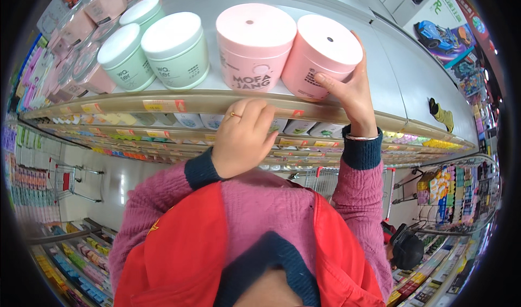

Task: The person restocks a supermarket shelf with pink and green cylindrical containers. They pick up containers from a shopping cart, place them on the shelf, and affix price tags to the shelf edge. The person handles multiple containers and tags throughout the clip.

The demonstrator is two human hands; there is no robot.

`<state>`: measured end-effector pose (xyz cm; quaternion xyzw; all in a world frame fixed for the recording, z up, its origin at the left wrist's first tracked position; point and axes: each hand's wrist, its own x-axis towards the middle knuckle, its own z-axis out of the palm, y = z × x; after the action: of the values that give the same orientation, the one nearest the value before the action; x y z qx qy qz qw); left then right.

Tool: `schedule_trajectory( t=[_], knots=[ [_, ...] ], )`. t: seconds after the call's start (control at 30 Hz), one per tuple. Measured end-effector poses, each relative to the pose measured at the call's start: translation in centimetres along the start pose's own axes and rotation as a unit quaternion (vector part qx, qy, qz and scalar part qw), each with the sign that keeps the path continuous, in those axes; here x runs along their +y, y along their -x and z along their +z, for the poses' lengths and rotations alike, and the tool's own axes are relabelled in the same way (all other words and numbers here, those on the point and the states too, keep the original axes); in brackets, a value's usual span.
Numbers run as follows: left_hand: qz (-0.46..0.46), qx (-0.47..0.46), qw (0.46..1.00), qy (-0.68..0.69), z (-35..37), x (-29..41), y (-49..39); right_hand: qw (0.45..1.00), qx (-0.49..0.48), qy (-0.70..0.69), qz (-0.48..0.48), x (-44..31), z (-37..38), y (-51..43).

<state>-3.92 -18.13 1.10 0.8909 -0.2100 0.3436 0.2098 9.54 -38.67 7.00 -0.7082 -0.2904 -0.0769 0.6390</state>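
Observation:
My right hand (353, 91) grips the right side of a pink round tub (311, 69) with a pale lid, which tilts against another pink tub (254, 59) on the grey top shelf (386, 75). At the gold-coloured front edge of the shelf (195, 101), below the second tub, my left hand (248, 132) has its fingers bent over and wears a ring. Whether it touches the edge or holds anything cannot be told. To the left of the pink tubs stand green tubs (177, 59) with white lids.
Pink boxes and clear-lidded tubs (89, 59) crowd the shelf's left end. A toy car box (443, 34) and a pair of yellowish gloves (441, 115) lie to the right. Lower shelves hold bottles (299, 126). Behind are shopping carts (67, 181) and a person in a dark cap (407, 248).

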Motion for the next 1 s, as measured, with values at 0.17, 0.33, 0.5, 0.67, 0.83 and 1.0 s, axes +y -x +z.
schedule_trajectory(
  t=[0.17, 0.33, 0.5, 0.67, 0.83, 1.0],
  knots=[
    [0.005, -0.018, 1.000, 0.001, 0.0, -0.6, -0.1, 0.999, 0.015, 0.020, -0.040, 0.0, 1.3, -0.4],
    [0.015, -0.045, 0.999, 0.007, -0.2, -1.4, -0.1, 0.999, -0.005, -0.041, -0.015, 0.2, 2.1, 0.3],
    [0.027, -0.023, 0.999, -0.009, -0.7, -2.3, 0.3, 0.954, 0.132, 0.206, -0.171, 0.2, 0.3, 4.3],
    [0.087, 0.101, 0.988, -0.083, -2.4, -3.9, -0.7, 0.879, 0.255, 0.402, -0.033, 4.5, -7.8, 14.2],
    [0.057, 0.139, 0.978, -0.142, -4.7, -5.9, -3.8, 0.716, 0.191, 0.504, 0.444, 8.1, -16.7, 31.8],
    [0.010, 0.164, 0.986, -0.028, -4.8, -6.3, -4.9, 0.481, 0.145, 0.466, 0.729, 5.7, -18.2, 45.4]
  ],
)
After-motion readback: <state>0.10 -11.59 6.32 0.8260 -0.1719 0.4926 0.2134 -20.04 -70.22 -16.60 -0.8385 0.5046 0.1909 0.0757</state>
